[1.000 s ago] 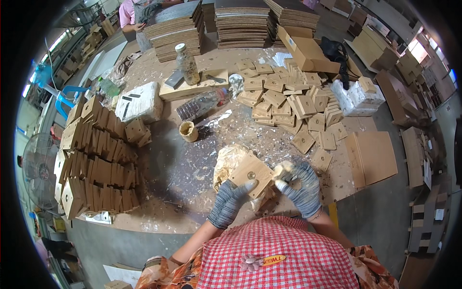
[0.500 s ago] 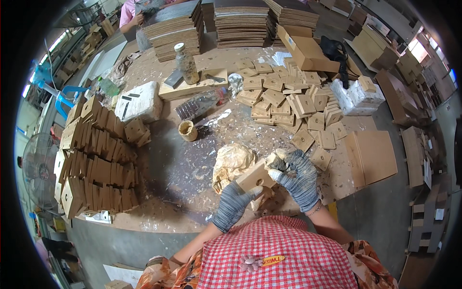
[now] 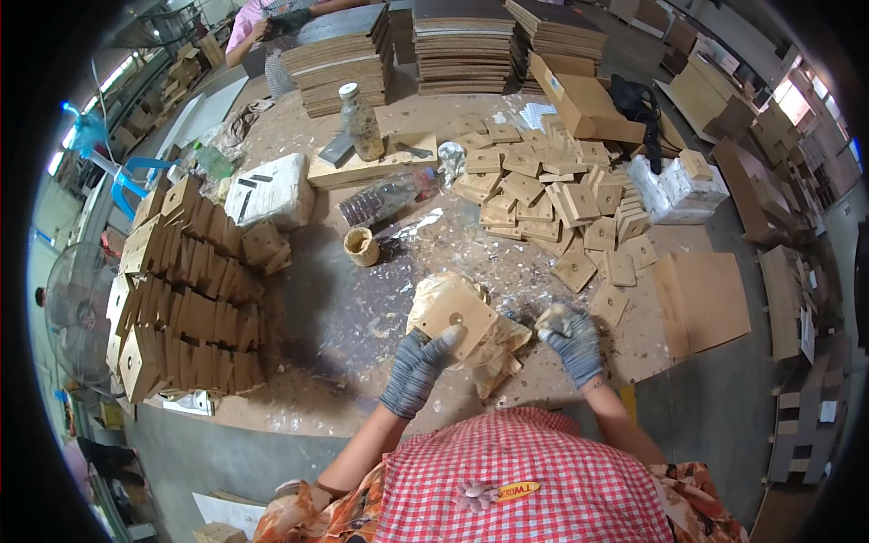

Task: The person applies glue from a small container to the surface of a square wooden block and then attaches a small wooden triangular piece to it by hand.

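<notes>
My left hand [image 3: 415, 371], in a grey knitted glove, grips a flat wooden block [image 3: 445, 310] by its lower left corner, the thumb on its face. The block has a round hole near its middle and is tilted with its broad face up. Beneath and beside it lies a crumpled cream cloth [image 3: 496, 355] on the table. To the right, apart from the block, my right hand [image 3: 573, 342] is closed, its pale, stained glove fingertips bent inward. Whatever those fingers hold, if anything, is hidden.
Stacked wooden blocks [image 3: 195, 312] rise at the left, and a loose pile of similar blocks [image 3: 523, 188] spreads at the back right. A small crusted cup [image 3: 361, 247], a plastic bottle [image 3: 385, 199] and a glass jar [image 3: 360, 127] stand or lie mid-table. Cardboard [image 3: 702, 301] lies right.
My right hand has come away from the block and moved down and slightly right. My left hand has shifted the block left, turning its broad face up.
</notes>
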Demonstrator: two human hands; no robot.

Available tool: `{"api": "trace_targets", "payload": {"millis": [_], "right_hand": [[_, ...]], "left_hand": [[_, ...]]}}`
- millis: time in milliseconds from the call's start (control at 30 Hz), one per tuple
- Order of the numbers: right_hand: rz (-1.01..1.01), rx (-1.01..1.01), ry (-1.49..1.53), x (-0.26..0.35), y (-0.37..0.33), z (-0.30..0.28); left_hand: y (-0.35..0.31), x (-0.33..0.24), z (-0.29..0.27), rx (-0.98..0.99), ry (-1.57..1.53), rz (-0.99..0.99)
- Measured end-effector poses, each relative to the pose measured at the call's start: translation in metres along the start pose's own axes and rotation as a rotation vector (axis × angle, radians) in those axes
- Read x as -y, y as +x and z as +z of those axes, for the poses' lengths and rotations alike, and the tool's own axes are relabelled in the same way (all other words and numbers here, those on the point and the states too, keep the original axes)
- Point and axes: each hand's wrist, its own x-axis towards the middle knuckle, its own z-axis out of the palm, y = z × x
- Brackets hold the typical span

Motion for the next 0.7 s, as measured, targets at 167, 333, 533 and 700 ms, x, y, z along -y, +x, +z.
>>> {"api": "trace_targets", "payload": {"millis": [167,333,533,700], "right_hand": [[-0.02,-0.131,-0.309,-0.029,0.022,-0.011],[-0.121,-0.123,-0.763,-0.002,0.014,0.012],[-0.194,-0.022,-0.893,0.002,-0.003,0.036],[-0.354,0.08,-0.728,0.012,-0.008,0.044]], "left_hand": [[0.007,0.017,-0.015,0.014,-0.33,-0.084],[0.015,0.039,-0.04,-0.043,-0.492,-0.273],[0.006,0.024,-0.027,-0.138,-0.535,-0.384],[0.001,0.025,-0.029,-0.138,-0.524,-0.382]]}}
